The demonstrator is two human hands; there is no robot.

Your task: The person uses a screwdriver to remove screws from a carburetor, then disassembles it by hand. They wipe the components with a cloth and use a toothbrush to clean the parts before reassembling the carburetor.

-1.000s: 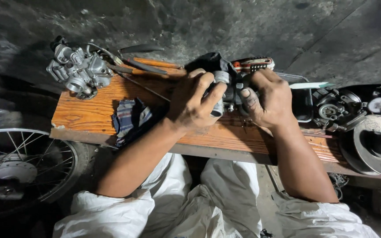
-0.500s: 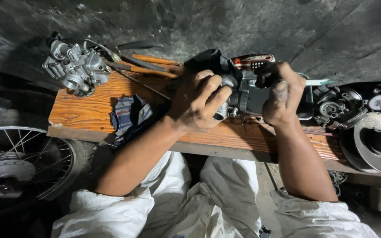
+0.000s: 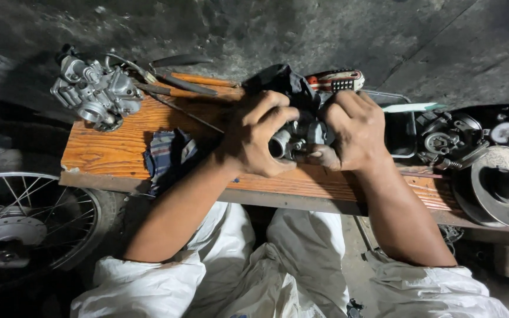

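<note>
Both my hands grip one grey metal carburettor (image 3: 294, 140) over the middle of a wooden bench (image 3: 113, 148). My left hand (image 3: 258, 140) wraps its left side, fingers curled over the top and thumb under the round opening. My right hand (image 3: 351, 131) clasps its right side, knuckles up, hiding most of the body. A dark cloth (image 3: 278, 79) lies just behind the part.
A second carburettor (image 3: 95, 93) sits at the bench's far left, with pliers (image 3: 166, 70) and an orange-handled tool (image 3: 198, 85) beside it. A striped rag (image 3: 169, 154) lies left of my hands. Engine parts and a round metal disc (image 3: 499, 185) crowd the right. A spoked wheel (image 3: 27, 221) stands lower left.
My right hand has rolled over the carburettor so its knuckles face up and cover more of it. My left hand has kept its grip and barely shifted.
</note>
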